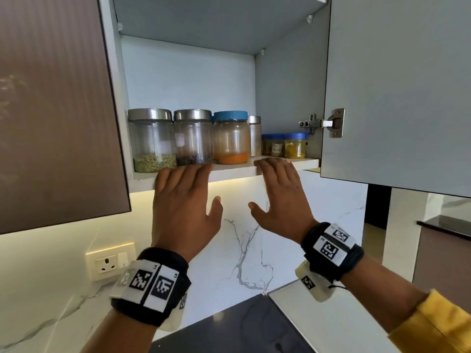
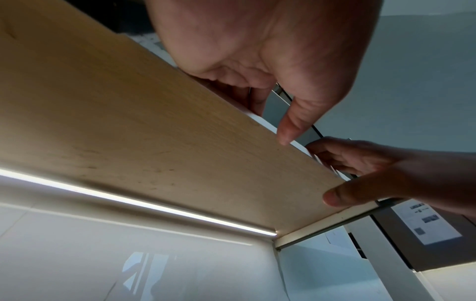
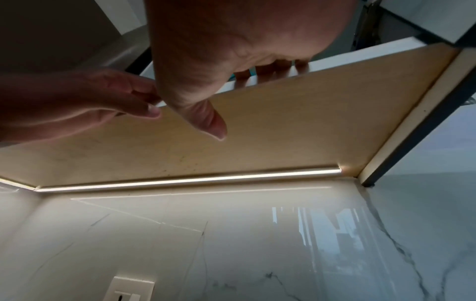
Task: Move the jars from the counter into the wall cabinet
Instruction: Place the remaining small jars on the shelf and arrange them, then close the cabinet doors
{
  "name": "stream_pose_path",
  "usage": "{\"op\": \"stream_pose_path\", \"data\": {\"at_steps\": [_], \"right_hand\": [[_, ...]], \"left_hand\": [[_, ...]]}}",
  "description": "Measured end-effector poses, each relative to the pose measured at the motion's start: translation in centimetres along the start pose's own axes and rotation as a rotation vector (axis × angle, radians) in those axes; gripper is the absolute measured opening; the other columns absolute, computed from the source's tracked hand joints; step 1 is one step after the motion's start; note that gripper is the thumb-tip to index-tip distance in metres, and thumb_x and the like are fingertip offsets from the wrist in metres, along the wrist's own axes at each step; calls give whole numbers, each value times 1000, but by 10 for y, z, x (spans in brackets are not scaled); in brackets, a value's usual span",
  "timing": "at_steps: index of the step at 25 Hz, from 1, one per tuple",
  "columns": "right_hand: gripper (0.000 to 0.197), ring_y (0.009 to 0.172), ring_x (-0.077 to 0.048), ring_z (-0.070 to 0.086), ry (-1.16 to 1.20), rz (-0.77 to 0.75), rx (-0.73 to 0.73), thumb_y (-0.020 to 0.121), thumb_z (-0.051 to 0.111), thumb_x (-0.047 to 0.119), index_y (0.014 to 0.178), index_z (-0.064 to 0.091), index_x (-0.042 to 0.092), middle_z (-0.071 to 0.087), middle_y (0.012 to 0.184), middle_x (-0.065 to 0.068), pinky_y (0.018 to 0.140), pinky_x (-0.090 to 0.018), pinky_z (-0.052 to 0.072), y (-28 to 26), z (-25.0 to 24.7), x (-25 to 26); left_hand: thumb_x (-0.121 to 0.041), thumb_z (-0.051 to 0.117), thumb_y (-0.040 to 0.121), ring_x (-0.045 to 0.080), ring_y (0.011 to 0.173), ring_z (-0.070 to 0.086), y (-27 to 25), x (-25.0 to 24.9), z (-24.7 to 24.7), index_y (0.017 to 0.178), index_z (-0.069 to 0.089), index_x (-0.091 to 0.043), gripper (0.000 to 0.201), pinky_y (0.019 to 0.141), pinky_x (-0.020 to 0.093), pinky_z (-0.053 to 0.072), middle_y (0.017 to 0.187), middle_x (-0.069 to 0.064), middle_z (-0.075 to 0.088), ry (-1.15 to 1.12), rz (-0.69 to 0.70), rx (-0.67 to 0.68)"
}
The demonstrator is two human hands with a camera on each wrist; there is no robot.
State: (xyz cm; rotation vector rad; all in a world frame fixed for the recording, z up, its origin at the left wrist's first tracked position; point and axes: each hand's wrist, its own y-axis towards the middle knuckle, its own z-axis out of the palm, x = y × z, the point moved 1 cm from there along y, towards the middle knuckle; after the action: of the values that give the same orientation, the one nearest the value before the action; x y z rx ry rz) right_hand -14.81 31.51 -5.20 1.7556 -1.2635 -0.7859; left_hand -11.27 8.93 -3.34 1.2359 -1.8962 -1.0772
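Note:
Several jars stand on the bottom shelf of the open wall cabinet: a steel-lidded jar of pale seeds, a steel-lidded jar of dark seeds, a blue-lidded jar of orange powder, a slim steel-lidded jar behind it, and small blue-lidded jars at the right. My left hand lies flat with straight fingers against the shelf's front edge, below the dark-seed jar. The right hand rests its fingertips on the same edge. Neither holds anything. In the wrist views the left hand and right hand show from below.
The grey cabinet door hangs open at the right on its hinge. A closed brown door is at the left. Under the cabinet run a light strip, a marble wall with a socket, and a dark counter.

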Motion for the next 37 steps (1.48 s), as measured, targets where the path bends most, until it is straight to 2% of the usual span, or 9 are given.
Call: {"op": "stream_pose_path", "data": {"at_steps": [4,7,11,16,19,24,30,34,37], "right_hand": [[79,139,-35,45,28,67,-89,74,72,40,141,54,4,55,142,-14,119,-52,36,-1,8,11],[74,137,-34,47,58,102,-69,73,70,38,138,56,5,57,138,-12,117,-50,37,0,4,15],[68,124,-31,53,66,90,-15,72,68,38,132,59,8,60,126,-9,107,-44,46,4,-11,16],[77,135,-30,50,43,5,165,79,70,43,147,52,12,58,142,-7,110,-46,46,5,-34,1],[74,138,-27,50,130,-8,138,87,67,43,152,47,14,55,149,-5,110,-46,47,-13,-76,-14],[64,139,-22,50,197,43,-39,91,64,41,150,51,20,54,150,1,111,-44,45,-79,-193,-43],[56,137,-27,50,136,112,-243,90,68,31,143,59,18,55,148,-2,107,-51,43,-163,-330,-89],[51,135,-33,49,-21,139,-348,87,69,24,136,66,16,57,144,-5,108,-51,40,-201,-392,-121],[55,139,-31,45,-93,207,-372,85,69,25,140,63,18,52,149,-6,112,-48,37,-214,-417,-149]], "left_hand": [[-42,57,89,28,125,53,-3,2,4,141,55,-14,58,112,44,33,135,4,62,-16,10,-19],[-43,57,90,28,125,53,-4,-1,3,140,55,-15,57,112,43,32,135,4,62,-18,0,0],[-43,57,89,29,118,57,2,-6,-5,134,60,-17,52,108,44,34,128,3,68,-55,-66,8],[-39,56,86,32,115,61,6,-18,-18,131,63,-16,51,106,45,37,124,7,71,-46,-115,56],[-35,62,90,31,126,59,4,-38,-33,133,64,-14,48,112,47,39,131,9,69,-71,-126,101],[-31,64,94,20,142,47,-10,-137,-70,142,58,-22,49,118,41,38,148,-2,58,-338,-76,-12],[-36,63,97,-3,142,41,-18,-299,-96,147,50,-33,51,116,11,26,154,-20,47,-706,24,-3],[-32,65,98,-7,145,34,-16,-387,-104,149,47,-35,54,115,9,24,159,-25,37,-939,88,-9],[-27,65,98,-3,149,30,-10,-439,-105,150,45,-33,56,119,19,29,163,-23,30,-1057,141,-2]]}}
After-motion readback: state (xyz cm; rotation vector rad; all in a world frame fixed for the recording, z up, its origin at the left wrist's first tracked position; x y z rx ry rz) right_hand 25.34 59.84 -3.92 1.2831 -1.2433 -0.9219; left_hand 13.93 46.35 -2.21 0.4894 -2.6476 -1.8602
